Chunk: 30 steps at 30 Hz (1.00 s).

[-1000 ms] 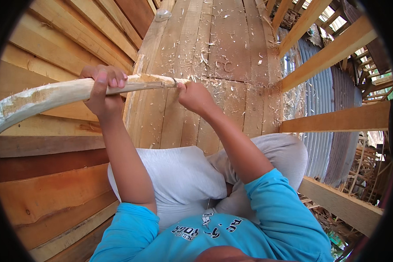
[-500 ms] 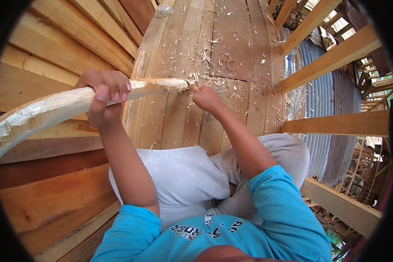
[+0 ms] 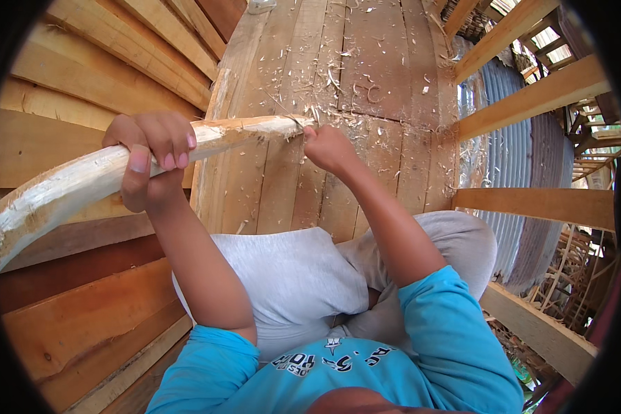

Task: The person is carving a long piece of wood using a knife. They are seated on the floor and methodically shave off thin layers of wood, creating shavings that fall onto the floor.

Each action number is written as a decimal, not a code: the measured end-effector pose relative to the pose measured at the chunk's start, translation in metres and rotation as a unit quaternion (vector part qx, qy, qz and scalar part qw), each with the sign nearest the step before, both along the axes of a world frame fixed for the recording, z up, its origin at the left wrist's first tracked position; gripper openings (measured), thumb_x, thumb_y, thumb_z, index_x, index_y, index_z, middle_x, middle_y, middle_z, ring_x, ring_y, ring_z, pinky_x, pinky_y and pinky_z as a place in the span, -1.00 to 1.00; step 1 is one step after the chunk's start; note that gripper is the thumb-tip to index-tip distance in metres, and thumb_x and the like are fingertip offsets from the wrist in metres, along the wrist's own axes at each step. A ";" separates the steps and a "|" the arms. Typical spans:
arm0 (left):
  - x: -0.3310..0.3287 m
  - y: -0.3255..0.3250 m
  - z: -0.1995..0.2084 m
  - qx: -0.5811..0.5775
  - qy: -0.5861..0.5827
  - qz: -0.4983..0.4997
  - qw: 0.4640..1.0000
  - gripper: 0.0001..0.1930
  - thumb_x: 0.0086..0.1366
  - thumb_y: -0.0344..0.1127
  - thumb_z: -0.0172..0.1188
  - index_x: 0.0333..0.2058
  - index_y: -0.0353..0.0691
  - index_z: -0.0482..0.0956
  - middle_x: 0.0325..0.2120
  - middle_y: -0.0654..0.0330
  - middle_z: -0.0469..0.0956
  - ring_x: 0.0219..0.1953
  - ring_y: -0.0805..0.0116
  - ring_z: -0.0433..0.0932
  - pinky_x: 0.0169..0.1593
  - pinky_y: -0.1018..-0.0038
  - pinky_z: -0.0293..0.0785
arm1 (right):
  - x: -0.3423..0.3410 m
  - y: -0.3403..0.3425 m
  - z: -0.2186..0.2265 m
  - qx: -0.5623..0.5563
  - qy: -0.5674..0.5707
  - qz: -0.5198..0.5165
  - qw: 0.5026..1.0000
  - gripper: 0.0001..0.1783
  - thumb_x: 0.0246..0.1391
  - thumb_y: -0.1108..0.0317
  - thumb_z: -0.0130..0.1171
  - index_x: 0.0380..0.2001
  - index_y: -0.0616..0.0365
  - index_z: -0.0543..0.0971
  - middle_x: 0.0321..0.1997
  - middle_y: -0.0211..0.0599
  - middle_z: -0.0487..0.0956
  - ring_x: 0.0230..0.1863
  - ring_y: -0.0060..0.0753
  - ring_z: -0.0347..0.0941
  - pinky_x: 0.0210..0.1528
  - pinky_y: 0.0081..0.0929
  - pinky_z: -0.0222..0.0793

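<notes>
A long curved piece of pale, peeled wood (image 3: pixel 83 176) stretches from the left rim to the middle of the view. My left hand (image 3: pixel 155 155) grips it from below and over the top, thumb on the near side. The wood tapers to a thin end, where curled shavings cling. At that end my right hand (image 3: pixel 328 148) is closed around the handle of a small knife; only its thin dark blade (image 3: pixel 294 122) shows, touching the wood. The handle is hidden inside the fist.
Wood shavings (image 3: pixel 369 93) are scattered over the plank floor (image 3: pixel 276 186). A wall of stacked boards (image 3: pixel 83 290) stands close on my left. To the right is a timber railing (image 3: pixel 531 200) with corrugated metal sheets (image 3: pixel 507 159) beyond. My bent legs (image 3: pixel 290 272) lie below my hands.
My left hand and the wood have shifted slightly left, and the thin end sits a little higher in view. My right hand stays at that end, slightly higher too.
</notes>
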<state>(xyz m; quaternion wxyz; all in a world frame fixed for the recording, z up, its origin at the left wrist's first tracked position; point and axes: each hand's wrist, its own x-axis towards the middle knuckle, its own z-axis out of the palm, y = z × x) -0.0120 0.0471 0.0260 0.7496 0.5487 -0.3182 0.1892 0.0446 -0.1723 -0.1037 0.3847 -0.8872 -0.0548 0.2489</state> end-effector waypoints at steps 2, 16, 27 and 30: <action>0.003 0.003 0.004 0.016 -0.016 -0.040 0.999 -0.84 0.19 -0.31 0.05 -0.52 -0.08 0.26 -0.67 0.29 0.34 -0.62 0.44 0.33 -0.36 0.42 0.31 | 0.005 -0.003 -0.003 -0.008 -0.008 -0.025 1.000 -0.43 0.26 0.10 -0.19 -0.47 0.46 0.56 -0.44 0.27 0.54 -0.28 0.27 0.51 -0.14 -0.02 0.38; -0.001 0.004 0.000 -0.008 -0.009 -0.005 1.000 -0.83 0.19 -0.32 0.09 -0.50 -0.12 0.27 -0.68 0.23 0.36 -0.63 0.40 0.35 -0.37 0.40 0.37 | -0.003 0.008 0.005 0.038 -0.093 -0.006 0.995 -0.51 0.21 0.11 -0.11 -0.51 0.34 0.58 -0.50 0.22 0.54 -0.36 0.27 0.49 -0.21 -0.02 0.39; 0.001 0.000 0.003 -0.004 -0.012 0.009 1.000 -0.81 0.18 -0.30 0.09 -0.51 -0.12 0.26 -0.69 0.24 0.34 -0.64 0.41 0.33 -0.38 0.41 0.34 | -0.001 0.002 0.002 0.051 -0.039 -0.018 0.998 -0.48 0.22 0.08 -0.10 -0.57 0.34 0.54 -0.57 0.18 0.50 -0.45 0.21 0.47 -0.30 0.02 0.31; -0.003 0.004 0.000 -0.009 -0.007 0.012 1.000 -0.81 0.18 -0.30 0.09 -0.51 -0.12 0.26 -0.69 0.24 0.34 -0.64 0.40 0.32 -0.38 0.41 0.34 | -0.025 0.019 0.043 0.066 -0.134 0.020 0.989 -0.47 0.24 0.09 -0.12 -0.59 0.32 0.52 -0.60 0.14 0.49 -0.49 0.17 0.45 -0.33 0.00 0.29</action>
